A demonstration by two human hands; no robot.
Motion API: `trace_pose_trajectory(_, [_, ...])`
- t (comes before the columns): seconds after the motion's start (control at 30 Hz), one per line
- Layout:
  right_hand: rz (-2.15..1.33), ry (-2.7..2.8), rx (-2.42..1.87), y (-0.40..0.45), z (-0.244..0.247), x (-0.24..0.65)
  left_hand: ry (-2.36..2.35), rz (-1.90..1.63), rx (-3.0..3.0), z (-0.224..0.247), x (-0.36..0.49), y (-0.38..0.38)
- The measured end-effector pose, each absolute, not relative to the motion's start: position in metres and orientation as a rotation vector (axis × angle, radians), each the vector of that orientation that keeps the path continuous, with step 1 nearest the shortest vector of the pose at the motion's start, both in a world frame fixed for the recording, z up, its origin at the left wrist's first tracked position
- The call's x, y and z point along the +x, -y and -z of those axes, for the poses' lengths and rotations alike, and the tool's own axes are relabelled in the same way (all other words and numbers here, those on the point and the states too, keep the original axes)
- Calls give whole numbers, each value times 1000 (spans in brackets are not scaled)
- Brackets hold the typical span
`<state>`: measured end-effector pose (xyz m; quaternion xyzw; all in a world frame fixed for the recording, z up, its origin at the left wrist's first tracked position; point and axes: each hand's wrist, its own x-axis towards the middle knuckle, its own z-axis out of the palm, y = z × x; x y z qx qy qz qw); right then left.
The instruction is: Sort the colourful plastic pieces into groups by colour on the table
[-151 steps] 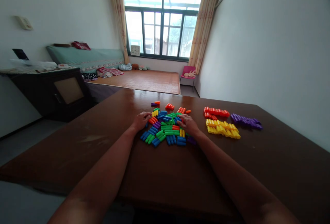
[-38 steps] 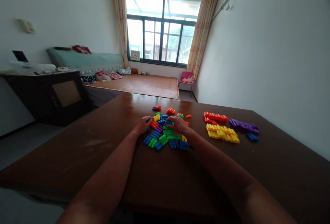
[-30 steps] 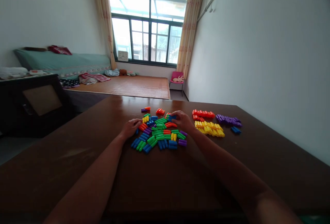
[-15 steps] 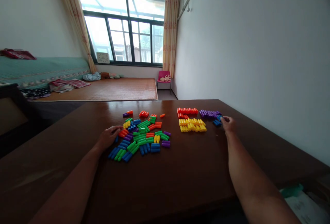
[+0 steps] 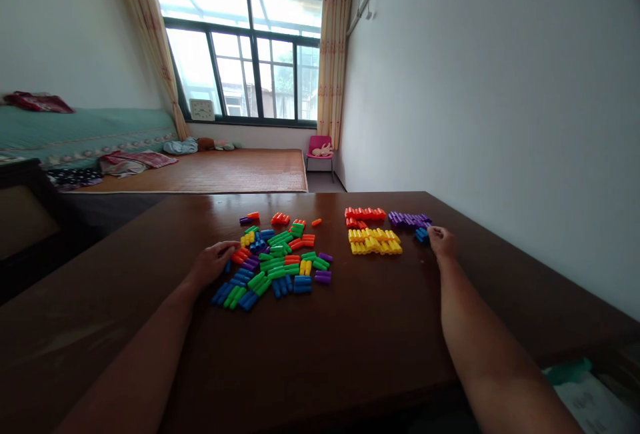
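Observation:
My left hand [image 5: 213,262] rests at the left edge of a loose pile of small plastic pegs, its thumb and index finger apart beside some orange pegs [image 5: 241,255]. The pile mixes green pegs [image 5: 273,266], blue pegs [image 5: 283,286], yellow, orange and purple ones, many side by side in short rows. At the right, my right hand [image 5: 443,243] has its fingertips closed at a small group of blue pegs [image 5: 423,235]. That group lies just in front of a row of purple pegs [image 5: 410,220]. The fingers partly hide the blue pegs.
Left of the purple row lie orange-red pegs [image 5: 365,213] and rows of yellow pegs [image 5: 375,242]. All rest on a dark brown table [image 5: 320,354]. Beyond it are a bed [image 5: 240,171], a pink chair [image 5: 320,146] and a window. A wall runs along the right.
My right hand has lowered slightly, and the blue peg it held now lies with the other blue ones. My left hand stays by the pile. The view has shifted slightly.

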<state>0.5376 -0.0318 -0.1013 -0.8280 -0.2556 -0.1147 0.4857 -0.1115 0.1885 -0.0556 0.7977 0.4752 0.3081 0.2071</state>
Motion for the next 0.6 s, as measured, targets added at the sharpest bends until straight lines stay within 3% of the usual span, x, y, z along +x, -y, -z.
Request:
trace_pose_trajectory(0.43, [268, 850, -2119, 35, 96, 516, -1297, -860, 2208, 57, -111, -188])
trace_pose_trajectory(0.6, [516, 761, -2037, 39, 81, 502, -1257, -896, 2240, 61, -111, -188])
